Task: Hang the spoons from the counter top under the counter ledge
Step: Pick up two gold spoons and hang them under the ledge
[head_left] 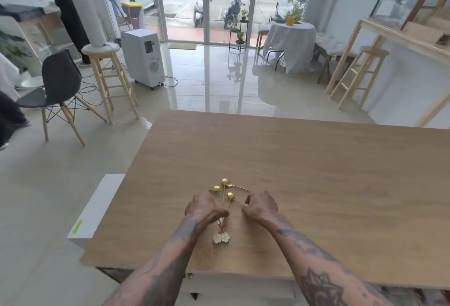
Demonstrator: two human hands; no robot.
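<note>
Several thin gold spoons [225,191] lie in a loose bunch on the wooden counter top [316,184], bowls pointing away from me, white leaf-shaped handle ends [221,237] toward me. My left hand [203,208] is curled over the spoons' stems from the left, fingers pinched on them. My right hand [261,204] is closed at the right side of the bunch, fingertips on one spoon's stem. The counter's near edge [219,275] is below my forearms; the ledge underside is hidden.
A white box [97,206] sits beside the counter's left edge. Beyond are a tiled floor, a black chair [58,86], wooden stools [109,81], a white appliance [143,57], and a person's legs at far left.
</note>
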